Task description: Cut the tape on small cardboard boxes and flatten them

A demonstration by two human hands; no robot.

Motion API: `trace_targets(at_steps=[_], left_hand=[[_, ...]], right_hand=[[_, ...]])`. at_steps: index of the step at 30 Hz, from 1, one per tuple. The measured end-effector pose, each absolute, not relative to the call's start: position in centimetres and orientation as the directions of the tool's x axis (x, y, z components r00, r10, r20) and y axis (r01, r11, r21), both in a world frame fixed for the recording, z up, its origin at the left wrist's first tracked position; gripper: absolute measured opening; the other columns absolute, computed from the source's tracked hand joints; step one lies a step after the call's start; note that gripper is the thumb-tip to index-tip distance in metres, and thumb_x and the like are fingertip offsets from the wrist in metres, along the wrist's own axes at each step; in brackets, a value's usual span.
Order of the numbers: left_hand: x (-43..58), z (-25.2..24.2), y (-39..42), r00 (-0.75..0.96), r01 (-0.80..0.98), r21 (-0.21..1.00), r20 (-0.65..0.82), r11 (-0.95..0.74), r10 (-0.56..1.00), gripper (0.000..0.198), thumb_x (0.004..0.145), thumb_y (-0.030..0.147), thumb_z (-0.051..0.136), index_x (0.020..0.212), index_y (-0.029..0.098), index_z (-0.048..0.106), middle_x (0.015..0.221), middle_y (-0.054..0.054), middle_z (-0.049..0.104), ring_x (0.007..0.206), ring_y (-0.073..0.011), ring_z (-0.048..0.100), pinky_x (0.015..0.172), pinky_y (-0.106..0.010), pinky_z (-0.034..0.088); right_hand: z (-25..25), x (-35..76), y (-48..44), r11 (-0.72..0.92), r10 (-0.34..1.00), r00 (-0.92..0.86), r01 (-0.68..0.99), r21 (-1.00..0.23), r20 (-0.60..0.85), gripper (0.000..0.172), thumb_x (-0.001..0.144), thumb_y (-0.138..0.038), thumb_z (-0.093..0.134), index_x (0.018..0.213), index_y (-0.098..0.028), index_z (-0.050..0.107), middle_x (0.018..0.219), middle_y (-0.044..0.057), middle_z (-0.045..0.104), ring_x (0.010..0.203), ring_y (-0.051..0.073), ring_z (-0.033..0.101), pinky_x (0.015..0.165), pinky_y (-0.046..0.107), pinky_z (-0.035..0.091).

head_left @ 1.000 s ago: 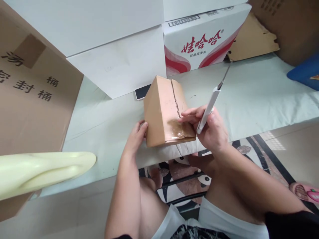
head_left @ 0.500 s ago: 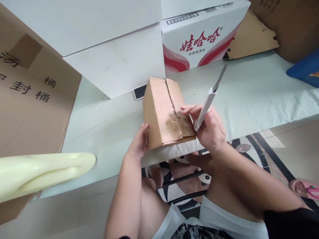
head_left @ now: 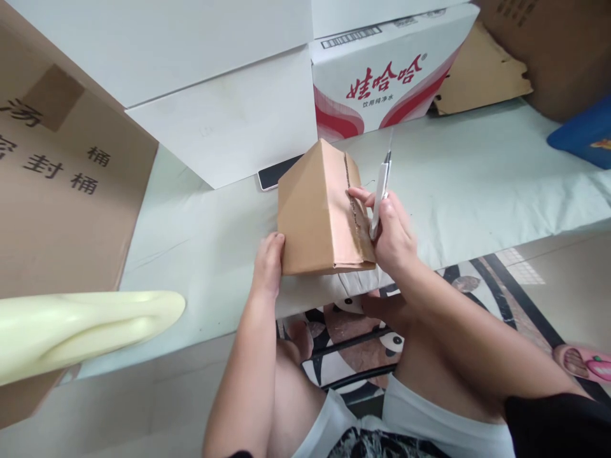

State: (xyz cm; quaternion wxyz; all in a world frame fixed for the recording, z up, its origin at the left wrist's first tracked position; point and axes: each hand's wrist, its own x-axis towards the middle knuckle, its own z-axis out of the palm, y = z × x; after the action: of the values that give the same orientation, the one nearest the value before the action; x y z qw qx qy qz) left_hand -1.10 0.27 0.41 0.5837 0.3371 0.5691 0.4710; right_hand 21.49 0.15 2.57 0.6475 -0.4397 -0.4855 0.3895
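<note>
A small brown cardboard box [head_left: 305,213] is tilted between my hands at the front of the cloth-covered table. Its seam runs along the face turned to the right. My left hand [head_left: 269,261] grips the lower left edge of the box, with the thumb in sight and most fingers hidden. My right hand [head_left: 394,232] is closed around a white utility knife [head_left: 380,194], blade pointing up and away from me. Its extended fingers touch the box beside the seam.
A dark-screened phone [head_left: 268,178] lies behind the box. White cartons [head_left: 224,121] and a red-and-white carton [head_left: 382,89] stand at the back. Left are a large brown carton [head_left: 62,203] and a pale yellow object [head_left: 95,331]; a blue item [head_left: 582,137] sits far right.
The box has rolled to the right, showing more of its left side and less of the seam face. My right hand and the knife have shifted slightly left, the blade now more upright.
</note>
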Motion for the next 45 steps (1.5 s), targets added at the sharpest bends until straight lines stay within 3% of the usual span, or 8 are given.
trace_targets(at_steps=[7,15,23,27,33,36,40,45], left_hand=[[-0.5,1.6,0.1,-0.036,-0.383,0.83,-0.453,0.406,0.891,0.036,0.075,0.05,0.072,0.097,0.021,0.074,0.099,-0.004,0.081,0.118,-0.031,0.071,0.097,-0.039,0.059],[-0.1,2.4,0.5,0.064,-0.491,0.727,-0.518,0.479,0.853,0.036,0.082,0.045,0.069,0.108,0.02,0.074,0.1,-0.006,0.082,0.105,-0.0298,0.076,0.088,-0.039,0.065],[0.1,1.7,0.0,-0.011,-0.435,0.811,-0.44,0.392,0.898,0.037,0.079,0.047,0.073,0.105,0.021,0.075,0.105,-0.006,0.082,0.119,-0.0329,0.071,0.098,-0.042,0.062],[0.3,1.6,0.1,-0.01,-0.427,0.806,-0.457,0.41,0.889,0.039,0.075,0.051,0.076,0.104,0.025,0.074,0.101,-0.003,0.082,0.122,-0.0321,0.07,0.099,-0.041,0.062],[0.9,1.3,-0.3,-0.031,-0.312,0.858,-0.438,0.408,0.898,0.039,0.081,0.049,0.072,0.11,0.023,0.07,0.12,-0.006,0.078,0.133,-0.0334,0.063,0.109,-0.045,0.055],[0.8,1.8,-1.0,-0.179,-0.204,0.941,-0.308,0.271,0.934,0.043,0.08,0.038,0.069,0.121,0.024,0.065,0.137,-0.006,0.07,0.143,-0.0308,0.054,0.117,-0.042,0.047],[0.8,3.5,-2.5,-0.397,-0.086,0.982,0.12,-0.167,0.91,0.045,0.082,0.039,0.055,0.126,0.031,0.063,0.151,-0.001,0.059,0.153,-0.0275,0.043,0.124,-0.04,0.037],[0.9,4.2,-4.2,0.042,0.273,0.879,0.396,-0.392,0.917,0.026,0.085,0.032,0.062,0.107,0.028,0.076,0.126,-0.004,0.072,0.149,-0.0328,0.047,0.134,-0.051,0.019]], right_hand=[[2.3,21.2,-0.2,0.291,0.957,0.076,-0.257,-0.921,0.281,0.033,0.103,-0.06,0.045,0.097,-0.029,0.054,0.136,0.003,0.071,0.146,0.024,0.053,0.112,0.052,0.053],[2.1,21.4,-0.2,0.417,0.909,0.063,-0.132,-0.899,0.412,0.031,0.105,-0.057,0.044,0.099,-0.029,0.056,0.135,0.002,0.071,0.147,0.025,0.052,0.123,0.056,0.04],[2.5,21.4,-0.2,0.33,0.943,0.069,-0.065,-0.942,0.326,0.042,0.1,-0.069,0.042,0.099,-0.029,0.056,0.139,0.006,0.068,0.142,0.028,0.055,0.115,0.055,0.049],[2.4,21.5,-0.2,0.354,0.935,0.022,-0.072,-0.932,0.354,0.036,0.102,-0.063,0.045,0.102,-0.029,0.057,0.14,0.005,0.068,0.143,0.026,0.055,0.119,0.054,0.045],[2.4,21.8,-0.1,0.37,0.929,0.025,-0.049,-0.928,0.369,0.032,0.103,-0.057,0.048,0.106,-0.028,0.062,0.133,0.004,0.072,0.13,0.025,0.063,0.111,0.047,0.048],[2.4,21.7,0.0,0.335,0.941,0.049,-0.013,-0.942,0.334,0.032,0.104,-0.056,0.048,0.103,-0.027,0.063,0.127,0.004,0.073,0.117,0.023,0.067,0.104,0.045,0.05],[2.5,21.4,0.1,0.374,0.927,-0.053,0.039,-0.927,0.371,0.031,0.103,-0.054,0.051,0.099,-0.026,0.061,0.128,0.005,0.074,0.102,0.021,0.07,0.091,0.041,0.053],[2.5,21.6,0.0,0.429,0.903,-0.081,0.087,-0.899,0.423,0.029,0.104,-0.051,0.049,0.1,-0.025,0.061,0.124,0.005,0.074,0.108,0.02,0.069,0.091,0.039,0.053]])
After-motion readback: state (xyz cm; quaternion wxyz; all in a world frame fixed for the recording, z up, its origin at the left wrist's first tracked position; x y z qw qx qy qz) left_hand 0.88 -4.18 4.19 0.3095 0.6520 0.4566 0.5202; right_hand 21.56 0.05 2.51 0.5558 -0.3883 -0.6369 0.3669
